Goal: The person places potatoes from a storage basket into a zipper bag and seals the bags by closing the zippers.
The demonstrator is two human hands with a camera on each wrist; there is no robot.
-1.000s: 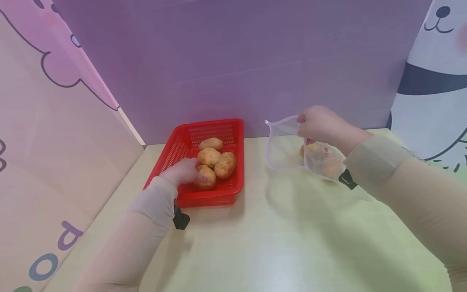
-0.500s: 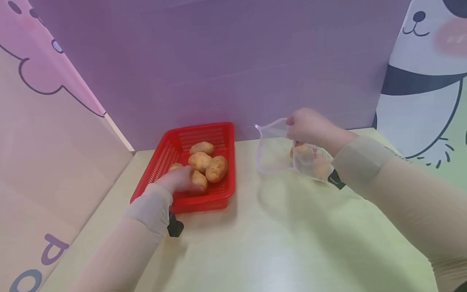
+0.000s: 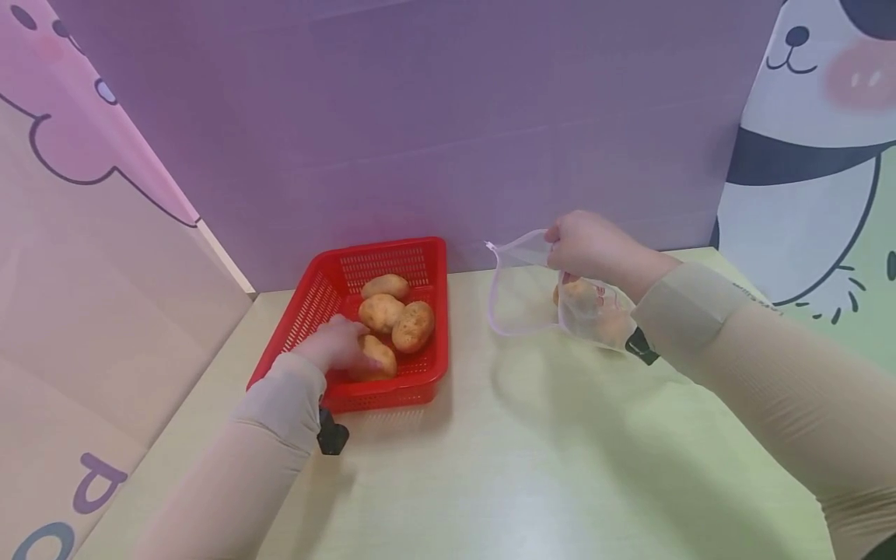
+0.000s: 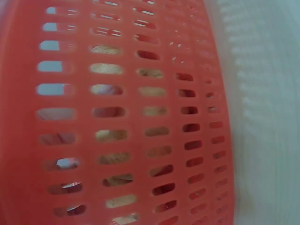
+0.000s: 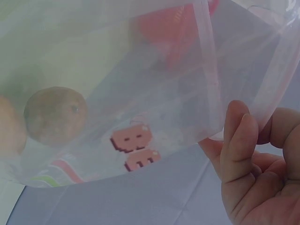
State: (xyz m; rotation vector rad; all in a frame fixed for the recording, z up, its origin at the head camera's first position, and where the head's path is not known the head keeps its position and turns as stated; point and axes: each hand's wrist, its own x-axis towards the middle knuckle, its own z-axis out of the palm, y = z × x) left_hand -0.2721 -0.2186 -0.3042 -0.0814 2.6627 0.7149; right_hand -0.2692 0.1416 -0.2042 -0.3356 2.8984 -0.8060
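Four potatoes show in the red plastic basket (image 3: 329, 284), which stands on the pale green table (image 3: 532, 467) against the purple back panel (image 3: 434, 132). One potato (image 3: 386, 285) lies at the far end, two lie side by side in the middle, one (image 3: 379, 312) to the left and one (image 3: 413, 326) to the right, and the nearest potato (image 3: 378, 356) lies under the left hand (image 3: 334, 344). That hand reaches over the basket's near left rim, and its fingers curl onto this nearest potato. In the left wrist view only the slotted basket wall (image 4: 122, 117) fills the frame, with bits of potato skin behind the holes.

The right hand (image 3: 586, 243) is raised above the table to the right of the basket and well apart from it. It pinches the top edge of one clear mesh bag (image 3: 532, 292), whose mouth gapes open toward the basket. In the right wrist view the curled fingers (image 5: 241, 154) grip the bag's hem (image 5: 206, 70). Inside the bag two potatoes show: one brown potato (image 5: 55, 115) low on the left, and a second (image 5: 8, 126) just beside it at the frame's edge. A small pink printed label (image 5: 136, 147) sits on the bag.

Cartoon animal panels stand at the left (image 3: 77, 194) and right (image 3: 819, 140).
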